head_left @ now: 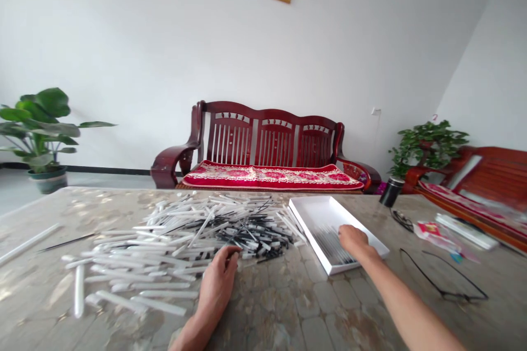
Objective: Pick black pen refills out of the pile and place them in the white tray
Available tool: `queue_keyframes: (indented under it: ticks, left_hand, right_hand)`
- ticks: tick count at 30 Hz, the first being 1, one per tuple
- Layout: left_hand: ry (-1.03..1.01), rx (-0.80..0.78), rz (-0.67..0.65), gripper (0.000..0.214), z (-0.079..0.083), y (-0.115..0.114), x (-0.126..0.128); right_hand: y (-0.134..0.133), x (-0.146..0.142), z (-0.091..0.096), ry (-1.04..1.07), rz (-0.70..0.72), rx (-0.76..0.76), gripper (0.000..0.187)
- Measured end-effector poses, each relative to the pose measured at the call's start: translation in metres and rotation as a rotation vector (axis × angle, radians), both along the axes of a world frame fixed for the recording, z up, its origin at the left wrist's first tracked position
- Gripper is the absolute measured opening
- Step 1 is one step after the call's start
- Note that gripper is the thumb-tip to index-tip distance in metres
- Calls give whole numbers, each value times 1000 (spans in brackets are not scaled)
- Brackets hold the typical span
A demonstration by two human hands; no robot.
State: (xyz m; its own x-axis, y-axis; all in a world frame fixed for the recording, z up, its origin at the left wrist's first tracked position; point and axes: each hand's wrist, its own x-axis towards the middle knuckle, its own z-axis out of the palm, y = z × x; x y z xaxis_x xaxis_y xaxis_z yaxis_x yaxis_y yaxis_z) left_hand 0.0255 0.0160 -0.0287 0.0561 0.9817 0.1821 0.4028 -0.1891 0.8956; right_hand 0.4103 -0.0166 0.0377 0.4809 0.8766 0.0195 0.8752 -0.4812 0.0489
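Note:
A heap of white pen barrels and black pen refills [214,233] lies spread over the marbled table [288,307]. My left hand [218,279] rests at the near edge of the heap, its fingertips closed on a thin black piece among the refills. My right hand [354,241] reaches into a flat white tray [317,214] and lies over a row of dark pens packed at its near end, fingers curled down. What the right fingers hold, if anything, is hidden.
Loose white barrels [123,290] trail toward the left front. A white tube [28,242] lies at the far left. Black cords [444,279], a black cylinder [391,191] and red packets [432,229] sit right of the tray. A wooden bench [267,159] stands behind the table.

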Motion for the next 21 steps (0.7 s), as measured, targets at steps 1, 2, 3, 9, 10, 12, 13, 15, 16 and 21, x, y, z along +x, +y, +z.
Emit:
queue_keyframes:
  ticks: [1,2,3,9,10,12,13,15,16,21]
  left_hand:
    - [-1,-11,11,26,1,0,0]
    - [0,-16,16,26,1,0,-1]
    - [9,-13,19,25,2,0,-1]
    - [136,20,10,20,9,-6,-2]
    - [158,15,6,20,11,-7,-3]
    - [194,7,-1,21,13,-8,-4]
    - [207,7,-1,21,13,-9,-4]
    - [227,9,10,22,14,-9,-5]
    - [236,7,19,22,15,-8,-5]
    - [287,-15,17,24,16,-7,-3]
  right_hand:
    - [2,-9,3,-12,26,21,29]
    - [4,-19,6,-20,62,47,30]
    - [7,-32,8,-23,108,76,30]
    - [29,-125,2,67,400,183,24]
    - [31,-138,0,123,451,206,22]
    - [35,-160,-6,200,516,239,21]
    - [35,-168,-8,230,533,251,20]
    - [36,-181,-11,263,541,263,19]
    - [36,-186,-12,272,541,267,19]
    - [38,-204,-18,236,565,277,18]
